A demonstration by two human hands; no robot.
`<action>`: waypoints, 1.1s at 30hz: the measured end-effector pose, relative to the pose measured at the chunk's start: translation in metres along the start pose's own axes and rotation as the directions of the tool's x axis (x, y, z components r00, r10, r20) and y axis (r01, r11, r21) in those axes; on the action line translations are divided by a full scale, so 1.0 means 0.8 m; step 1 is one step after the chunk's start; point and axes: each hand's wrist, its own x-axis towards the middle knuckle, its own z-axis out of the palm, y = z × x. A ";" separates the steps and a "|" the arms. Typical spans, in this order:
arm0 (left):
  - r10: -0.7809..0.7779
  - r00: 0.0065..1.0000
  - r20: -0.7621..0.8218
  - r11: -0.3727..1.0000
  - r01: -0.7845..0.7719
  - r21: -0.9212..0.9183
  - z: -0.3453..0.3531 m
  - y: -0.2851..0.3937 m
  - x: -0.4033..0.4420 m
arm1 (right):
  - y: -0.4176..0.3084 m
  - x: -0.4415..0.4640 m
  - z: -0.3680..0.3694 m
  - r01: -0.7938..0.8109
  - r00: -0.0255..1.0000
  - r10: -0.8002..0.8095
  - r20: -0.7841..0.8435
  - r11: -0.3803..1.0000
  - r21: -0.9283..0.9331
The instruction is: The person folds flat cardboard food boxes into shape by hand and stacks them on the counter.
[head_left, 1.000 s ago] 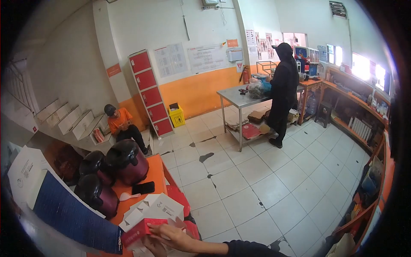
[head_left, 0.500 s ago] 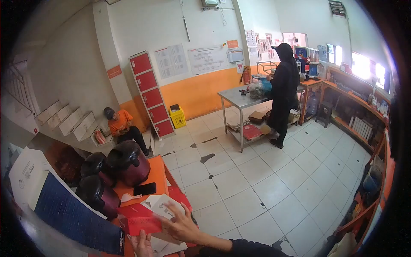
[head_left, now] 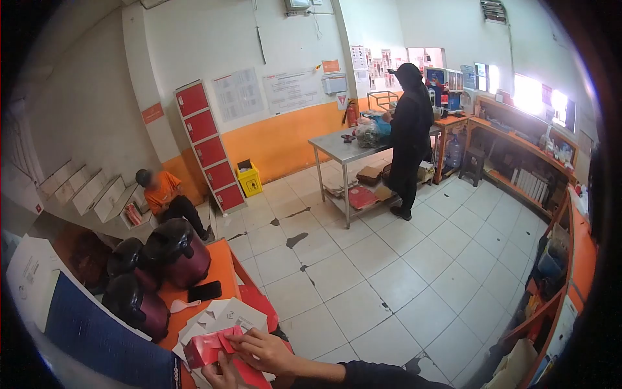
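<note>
printed wall sheets too small to read, dark pictogram on yellow bin, triangular wall sign

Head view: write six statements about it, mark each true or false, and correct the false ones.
1. The left hand and right hand both touch the red box. True.
2. The left hand holds a phone. False: it is on the red box; the phone lies on the orange table.
3. The spoon lies near the phone. True.
4. A person in black stands at the metal table. True.
5. The phone lies on the metal table. False: on the orange table.
6. The bin is blue. False: yellow.
</note>
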 end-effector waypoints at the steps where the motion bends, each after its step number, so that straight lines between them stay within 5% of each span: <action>1: 0.021 0.998 0.063 1.000 -0.022 0.004 -0.003 0.008 0.003 | 0.002 -0.001 0.001 0.019 0.998 -0.016 0.054 0.999 -0.051; 2: 0.042 0.991 0.125 0.999 -0.043 0.005 -0.004 0.012 0.004 | 0.006 0.001 -0.003 0.090 0.989 -0.082 0.124 0.994 -0.059; 3: -0.253 0.945 0.208 0.961 0.220 0.167 -0.035 -0.037 -0.005 | 0.011 0.006 -0.011 0.161 0.970 -0.146 0.192 0.985 -0.063; 6: -0.237 0.920 0.313 0.971 0.232 0.053 -0.060 -0.055 0.009 | 0.006 0.009 -0.022 0.247 0.938 -0.215 0.272 0.965 -0.089; 7: -0.213 0.945 0.250 0.977 0.205 0.058 -0.045 -0.036 0.013 | 0.004 0.009 -0.023 0.255 0.935 -0.219 0.278 0.962 -0.101; 10: -0.565 0.816 0.125 0.774 0.576 -0.262 -0.017 -0.001 -0.005 | 0.004 0.003 -0.008 0.222 0.971 -0.201 0.126 0.957 -0.184; 11: -0.151 0.938 0.313 0.984 0.113 0.136 -0.045 -0.080 -0.013 | 0.004 -0.001 -0.006 0.208 0.976 -0.190 0.103 0.955 -0.213; 14: -0.052 0.992 0.114 0.991 0.066 -0.117 0.012 -0.049 -0.036 | 0.007 -0.010 0.001 0.162 0.986 -0.164 0.017 0.948 -0.273; 15: -0.092 0.994 0.060 0.996 0.092 0.007 0.019 -0.040 -0.043 | 0.009 -0.012 0.003 0.143 0.988 -0.155 -0.022 0.951 -0.274; 18: -0.025 0.994 0.105 1.000 0.024 0.010 0.018 -0.047 -0.044 | 0.018 -0.015 0.007 0.042 0.996 -0.056 -0.070 0.980 -0.196; 21: -0.252 0.887 0.386 0.933 0.329 -0.146 -0.013 -0.029 -0.027 | 0.000 0.018 -0.024 -0.057 0.996 0.054 -0.076 0.997 -0.046; 23: -0.333 0.844 0.421 0.877 0.441 -0.189 -0.020 -0.025 -0.021 | 0.002 0.025 -0.032 -0.086 0.996 0.086 0.007 0.996 0.008; 31: -0.556 0.686 0.470 0.520 0.727 -0.448 -0.061 -0.035 0.012 | 0.024 -0.008 -0.002 0.379 0.914 -0.404 -0.041 0.886 -0.266; 33: -0.558 0.687 0.466 0.513 0.727 -0.457 -0.079 -0.026 0.015 | 0.025 -0.020 0.008 0.369 0.928 -0.370 0.043 0.895 -0.249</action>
